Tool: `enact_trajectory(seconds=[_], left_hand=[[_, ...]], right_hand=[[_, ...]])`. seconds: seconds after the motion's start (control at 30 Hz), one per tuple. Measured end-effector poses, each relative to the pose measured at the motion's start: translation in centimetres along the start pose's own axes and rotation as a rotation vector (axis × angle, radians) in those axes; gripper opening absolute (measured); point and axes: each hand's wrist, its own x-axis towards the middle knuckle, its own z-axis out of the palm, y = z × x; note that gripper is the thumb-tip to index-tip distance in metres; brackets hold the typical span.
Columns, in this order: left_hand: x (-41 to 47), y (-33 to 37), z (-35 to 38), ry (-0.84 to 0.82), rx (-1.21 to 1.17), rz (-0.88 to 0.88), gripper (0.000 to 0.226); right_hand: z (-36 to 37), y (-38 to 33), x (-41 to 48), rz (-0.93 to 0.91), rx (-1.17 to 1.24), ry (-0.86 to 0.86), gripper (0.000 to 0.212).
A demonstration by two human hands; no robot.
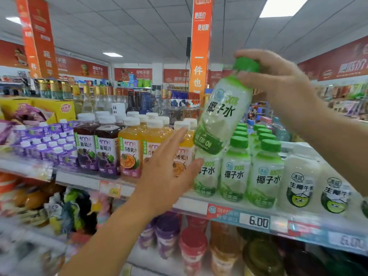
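My right hand grips a coconut-water bottle by its green cap and neck. The bottle is tilted, lifted above the shelf row, its base over the front left bottle. My left hand reaches out flat with straight fingers in front of the orange juice bottles; its thumb lies against the leftmost coconut-water bottle on the shelf. More green-capped coconut-water bottles stand upright in rows on the top shelf.
Purple grape juice bottles and small purple cartons stand left. White milk bottles stand right. A 6.00 price tag is on the shelf edge. Lower shelves hold cups and jars. An orange pillar rises behind.
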Motion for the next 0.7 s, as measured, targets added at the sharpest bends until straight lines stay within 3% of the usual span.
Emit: enact_trajectory(seconds=[0.1, 0.2, 0.43, 0.7], left_hand=[[-4.5, 0.5, -0.3, -0.239, -0.528, -0.209, 0.074], [-9.6, -0.2, -0.3, -0.382, -0.752, -0.393, 0.069], [-19.5, -3.3, -0.5, -0.453, -0.761, -0.658, 0.087], [-23.9, -3.1, -0.7, -0.437, -0.745, -0.745, 0.073]], right_hand=[[3.2, 0.3, -5.1, 0.180, 0.110, -0.059, 0.030], [6.4, 2.2, -10.1, 0.364, 0.179, -0.060, 0.025], [12.6, 6.2, -20.4, 0.697, 0.385, 0.101, 0.018], [16.3, 7.8, -25.3, 0.798, 0.328, 0.127, 0.021]])
